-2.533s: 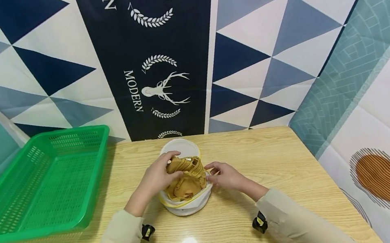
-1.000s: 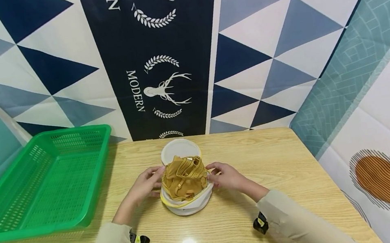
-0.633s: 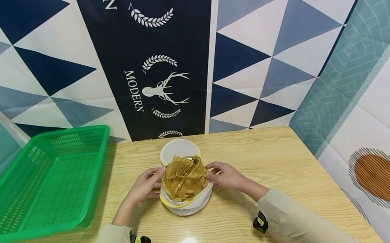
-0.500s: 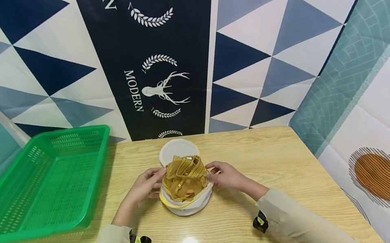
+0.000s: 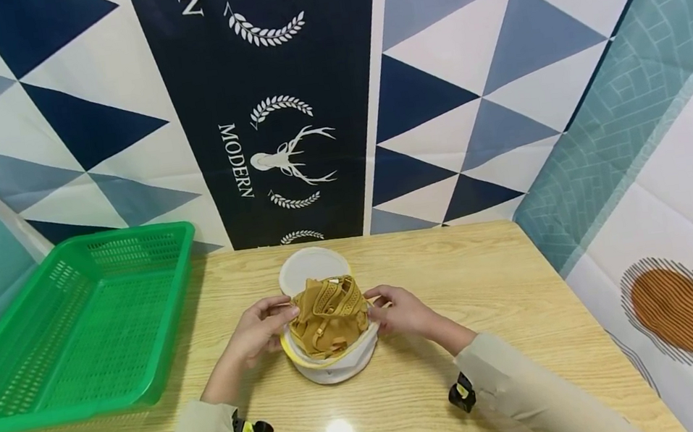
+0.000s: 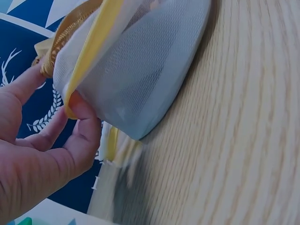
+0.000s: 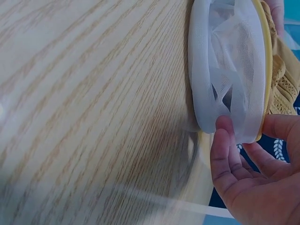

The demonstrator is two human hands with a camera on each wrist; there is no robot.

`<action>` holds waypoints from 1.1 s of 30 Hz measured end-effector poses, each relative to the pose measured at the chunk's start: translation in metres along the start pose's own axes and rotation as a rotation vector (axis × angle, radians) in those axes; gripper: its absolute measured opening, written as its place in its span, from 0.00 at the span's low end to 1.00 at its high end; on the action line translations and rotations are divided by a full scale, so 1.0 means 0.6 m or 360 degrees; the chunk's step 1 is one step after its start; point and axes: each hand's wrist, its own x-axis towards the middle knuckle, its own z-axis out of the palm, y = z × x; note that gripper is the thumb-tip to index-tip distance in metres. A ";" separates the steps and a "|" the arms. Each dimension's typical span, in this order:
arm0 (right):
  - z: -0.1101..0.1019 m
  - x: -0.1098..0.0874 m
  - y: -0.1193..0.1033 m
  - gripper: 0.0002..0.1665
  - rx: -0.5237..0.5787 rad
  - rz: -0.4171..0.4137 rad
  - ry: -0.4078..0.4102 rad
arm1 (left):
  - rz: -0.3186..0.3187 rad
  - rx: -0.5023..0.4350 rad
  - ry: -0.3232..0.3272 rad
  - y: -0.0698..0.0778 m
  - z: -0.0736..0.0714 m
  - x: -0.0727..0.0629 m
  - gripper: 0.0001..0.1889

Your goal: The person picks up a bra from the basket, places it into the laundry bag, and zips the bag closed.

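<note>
A white mesh laundry bag (image 5: 348, 367) with yellow trim stands open on the table, its round lid (image 5: 312, 268) folded back behind it. Bunched inside is a mustard garment (image 5: 334, 323) with perforated bands and straps, apparently a bra, which rises above the rim. On the left side my left hand (image 5: 257, 332) holds the rim; its thumb touches the garment while curled fingers meet the yellow trim (image 6: 86, 56). Opposite, my right hand (image 5: 401, 309) pinches the rim between thumb and fingers, with other fingertips against the mesh wall (image 7: 201, 70).
A green plastic basket (image 5: 106, 335) sits at the left of the wooden table (image 5: 460, 281). Patterned cloth (image 5: 280, 108) hangs behind the table's back edge. A camera is strapped to each wrist.
Earlier my left hand gripped the mustard garment from above; it then moved to the bag's left rim, and its fingers have shifted slightly inward. My right hand stays put. The lid has tilted slightly left.
</note>
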 end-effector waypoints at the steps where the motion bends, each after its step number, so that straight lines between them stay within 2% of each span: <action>1: 0.001 0.000 0.000 0.22 0.0003 -0.0001 -0.0004 | 0.0018 -0.0007 0.0011 -0.001 0.000 0.000 0.28; 4: 0.001 0.001 0.001 0.22 0.0012 -0.0003 -0.0009 | 0.0078 -0.0024 0.0033 0.000 0.001 0.000 0.28; 16: 0.001 -0.003 -0.005 0.23 -0.0046 -0.0043 0.0007 | 0.0139 0.0072 0.0220 0.014 0.015 -0.010 0.22; 18: 0.002 -0.003 -0.004 0.23 -0.0043 -0.0039 0.0007 | 0.0149 0.0047 0.0199 0.014 0.014 -0.013 0.21; 21: 0.002 -0.001 -0.003 0.23 -0.0043 -0.0023 0.0006 | 0.0142 0.0033 0.0112 0.013 0.008 -0.020 0.22; 26: 0.003 0.001 -0.001 0.23 -0.0052 -0.0015 0.0016 | 0.0185 0.0184 -0.0051 0.010 -0.004 -0.027 0.30; 29: 0.003 0.002 0.000 0.23 -0.0045 -0.0025 0.0018 | 0.0229 0.0302 -0.0037 0.009 -0.002 -0.028 0.32; 33: 0.003 0.001 -0.001 0.23 -0.0028 -0.0020 0.0017 | 0.0272 0.0431 0.0067 0.010 0.009 -0.026 0.31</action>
